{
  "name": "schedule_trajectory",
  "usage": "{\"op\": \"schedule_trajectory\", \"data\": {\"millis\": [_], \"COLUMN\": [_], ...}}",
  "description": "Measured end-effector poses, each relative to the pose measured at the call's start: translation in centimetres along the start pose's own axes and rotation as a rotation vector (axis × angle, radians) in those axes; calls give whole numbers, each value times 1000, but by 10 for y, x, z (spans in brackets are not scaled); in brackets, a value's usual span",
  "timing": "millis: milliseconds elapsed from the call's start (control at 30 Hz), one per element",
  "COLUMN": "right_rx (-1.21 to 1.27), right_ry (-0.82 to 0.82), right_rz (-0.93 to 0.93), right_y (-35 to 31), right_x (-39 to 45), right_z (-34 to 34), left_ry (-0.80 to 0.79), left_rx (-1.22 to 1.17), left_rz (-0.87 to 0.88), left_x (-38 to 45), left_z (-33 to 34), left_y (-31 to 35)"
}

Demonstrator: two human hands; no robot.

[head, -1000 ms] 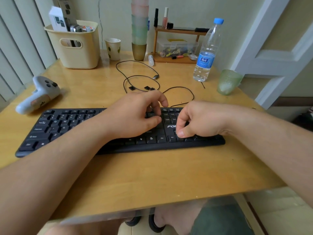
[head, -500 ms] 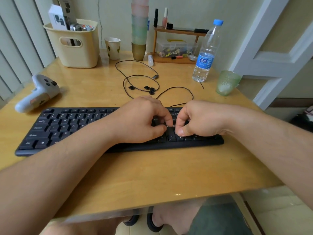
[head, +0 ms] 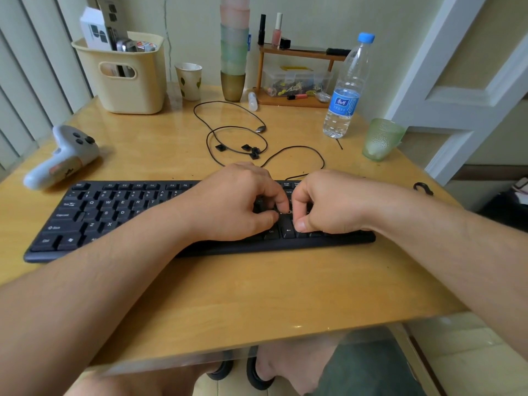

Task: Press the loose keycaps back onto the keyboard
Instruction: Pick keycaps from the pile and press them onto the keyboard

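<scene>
Both hands work on the keyboard point(head: 120, 215), above its arrow keys. The left hand point(head: 237, 204) and right hand point(head: 323, 207) curl together, fingertips seemingly pinching a keycap; I cannot tell for sure. Best to square it, then press straight down. Loose keycaps point(head: 251, 151) lie behind the keyboard.

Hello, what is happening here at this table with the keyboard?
A person is working on a black keyboard that lies on a wooden table. The left hand and the right hand meet over its right part, near the arrow keys, with curled fingers pinching something small; it is too hidden to name. Several loose keycaps lie behind the keyboard, beside a black cable.
</scene>
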State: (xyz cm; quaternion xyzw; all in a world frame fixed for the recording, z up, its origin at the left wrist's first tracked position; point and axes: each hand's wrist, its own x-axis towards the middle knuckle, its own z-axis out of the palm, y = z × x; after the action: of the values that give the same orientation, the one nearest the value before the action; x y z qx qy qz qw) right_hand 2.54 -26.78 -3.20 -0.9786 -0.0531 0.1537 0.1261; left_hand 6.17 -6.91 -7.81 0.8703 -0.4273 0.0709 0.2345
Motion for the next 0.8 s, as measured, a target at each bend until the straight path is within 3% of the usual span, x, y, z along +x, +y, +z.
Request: {"op": "schedule_trajectory", "data": {"millis": [233, 467, 667, 800], "right_rx": [17, 224, 127, 407], "right_ry": [52, 103, 97, 255], "right_rz": [23, 59, 64, 44], "right_y": [3, 16, 17, 27], "right_x": [1, 0, -1, 13], "right_z": [6, -9, 4, -13], "left_ry": [4, -1, 4, -33], "left_rx": [14, -5, -26, -49], "left_rz": [11, 34, 52, 98], "left_x": [0, 0, -1, -2], "left_z": [0, -1, -1, -2], "left_y": [1, 2, 4, 5]}}
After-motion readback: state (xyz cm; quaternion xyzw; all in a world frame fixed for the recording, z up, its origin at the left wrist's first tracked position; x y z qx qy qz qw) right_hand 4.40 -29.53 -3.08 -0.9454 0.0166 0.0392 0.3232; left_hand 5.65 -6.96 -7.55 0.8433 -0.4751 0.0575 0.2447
